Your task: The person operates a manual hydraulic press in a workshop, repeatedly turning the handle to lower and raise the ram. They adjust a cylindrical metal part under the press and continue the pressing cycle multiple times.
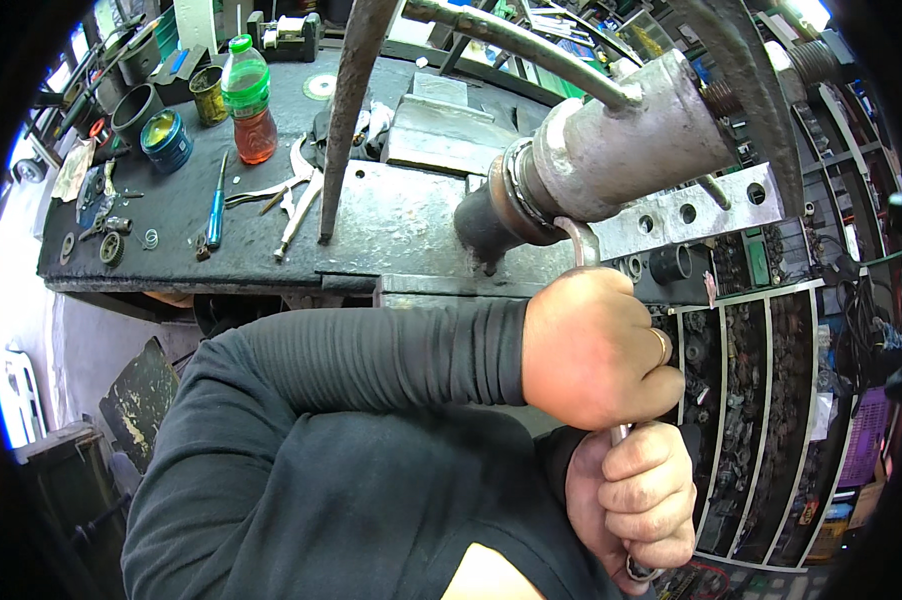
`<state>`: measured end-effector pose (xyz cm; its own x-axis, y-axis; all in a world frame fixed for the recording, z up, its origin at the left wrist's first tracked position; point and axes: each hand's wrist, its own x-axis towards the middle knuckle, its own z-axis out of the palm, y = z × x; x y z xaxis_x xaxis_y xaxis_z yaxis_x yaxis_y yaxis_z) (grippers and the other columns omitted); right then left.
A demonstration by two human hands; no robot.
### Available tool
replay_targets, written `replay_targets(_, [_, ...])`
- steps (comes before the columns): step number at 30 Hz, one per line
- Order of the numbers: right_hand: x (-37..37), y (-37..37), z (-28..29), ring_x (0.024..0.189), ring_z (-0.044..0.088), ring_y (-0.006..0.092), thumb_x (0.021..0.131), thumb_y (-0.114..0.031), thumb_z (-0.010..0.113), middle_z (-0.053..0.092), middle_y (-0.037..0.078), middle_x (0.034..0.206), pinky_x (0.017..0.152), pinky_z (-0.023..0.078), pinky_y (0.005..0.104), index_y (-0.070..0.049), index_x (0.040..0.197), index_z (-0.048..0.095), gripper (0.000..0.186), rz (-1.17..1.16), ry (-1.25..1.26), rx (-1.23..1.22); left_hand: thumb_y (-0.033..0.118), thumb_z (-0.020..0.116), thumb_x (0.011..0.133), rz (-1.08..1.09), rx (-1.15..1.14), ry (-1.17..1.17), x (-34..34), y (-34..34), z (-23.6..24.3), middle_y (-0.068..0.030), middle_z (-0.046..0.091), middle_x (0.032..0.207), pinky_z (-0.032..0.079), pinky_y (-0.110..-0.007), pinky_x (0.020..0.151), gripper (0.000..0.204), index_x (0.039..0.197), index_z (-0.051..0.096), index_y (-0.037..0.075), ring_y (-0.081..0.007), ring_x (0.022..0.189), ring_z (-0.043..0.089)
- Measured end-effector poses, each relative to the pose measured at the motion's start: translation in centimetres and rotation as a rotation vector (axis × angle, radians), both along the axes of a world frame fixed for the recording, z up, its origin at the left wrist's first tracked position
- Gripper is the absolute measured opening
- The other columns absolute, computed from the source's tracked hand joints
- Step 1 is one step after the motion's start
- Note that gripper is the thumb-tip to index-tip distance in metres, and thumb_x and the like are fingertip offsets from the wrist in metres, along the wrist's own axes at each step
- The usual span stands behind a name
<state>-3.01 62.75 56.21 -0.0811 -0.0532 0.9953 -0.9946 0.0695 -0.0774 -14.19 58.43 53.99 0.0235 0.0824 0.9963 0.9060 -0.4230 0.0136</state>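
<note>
My left hand (pixel 601 350), its arm crossing in front of my body, is closed around the upper part of a metal wrench (pixel 621 434). Below it, my right hand (pixel 636 500) is wrapped round the lower part of the same wrench. The ring-shaped lower end sticks out beneath my right fingers. The curved upper end touches the collar of a big grey metal cylinder (pixel 636 145). That cylinder lies tilted above the bench, with a rusty ring (pixel 517 195) and a dark tube (pixel 486 225) at its lower left end. My hands hide most of the wrench's shaft.
On the dark workbench (pixel 181 255) lie locking pliers (pixel 296 215), a blue-handled screwdriver (pixel 216 215) and a spring (pixel 151 238). A bottle of red liquid (pixel 251 110) stands behind, beside several cans. Dark metal bars (pixel 356 110) frame the cylinder. Parts shelves (pixel 746 420) fill the right side.
</note>
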Motion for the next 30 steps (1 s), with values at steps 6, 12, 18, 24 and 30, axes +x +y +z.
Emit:
replay_targets(6, [0.5, -0.6, 0.1, 0.03, 0.024, 0.0041, 0.085, -0.028, 0.058, 0.029, -0.008, 0.04, 0.033, 0.019, 0.0207, -0.017, 0.061, 0.033, 0.036, -0.066, -0.013, 0.028, 0.022, 0.061, 0.054, -0.037, 0.027, -0.012, -0.5, -0.2, 0.3, 0.0028, 0.038, 0.056, 0.026, -0.031, 0.041, 0.017, 0.06, 0.048, 0.013, -0.0132, 0.045, 0.041])
replay_targets(12, [0.7, -0.8, 2.1, 0.04, 0.036, 0.0141, 0.093, -0.048, 0.051, 0.04, 0.001, 0.054, 0.041, 0.034, 0.0317, -0.012, 0.072, 0.044, 0.042, -0.15, -0.104, 0.039, 0.025, 0.062, 0.053, 0.011, 0.039, -0.064, -0.2, 0.2, 0.8, 0.0015, 0.038, 0.055, 0.029, -0.032, 0.039, 0.021, 0.061, 0.047, 0.012, -0.0153, 0.044, 0.043])
replay_targets(18, [-1.1, -1.0, 1.6, 0.044, 0.038, 0.0159, 0.092, -0.048, 0.052, 0.04, 0.001, 0.055, 0.044, 0.035, 0.0324, -0.011, 0.072, 0.043, 0.043, -0.064, -0.001, -0.026, 0.021, 0.067, 0.057, 0.024, -0.048, -0.098, -0.1, -0.6, 1.2, 0.0008, 0.041, 0.053, 0.032, -0.034, 0.039, 0.023, 0.061, 0.046, 0.012, -0.0183, 0.043, 0.046])
replay_targets(24, [0.1, -0.7, 3.0, 0.042, 0.031, 0.0071, 0.086, -0.058, 0.056, 0.038, -0.004, 0.053, 0.049, 0.024, 0.0274, -0.015, 0.072, 0.038, 0.049, -0.161, -0.2, 0.082, 0.019, 0.068, 0.062, 0.044, -0.057, -0.175, 0.3, -0.5, 1.5, -0.0007, 0.046, 0.053, 0.037, -0.036, 0.041, 0.021, 0.064, 0.048, 0.013, -0.022, 0.045, 0.05])
replay_targets(30, [-0.7, -1.2, 3.1, 0.038, 0.033, 0.0102, 0.091, -0.051, 0.055, 0.038, -0.003, 0.048, 0.044, 0.029, 0.0272, -0.012, 0.071, 0.041, 0.046, -0.094, -0.12, 0.051, 0.022, 0.067, 0.062, 0.044, -0.103, -0.135, 0.4, -0.7, 1.4, -0.0013, 0.049, 0.057, 0.038, -0.038, 0.045, 0.021, 0.067, 0.049, 0.013, -0.0233, 0.051, 0.054])
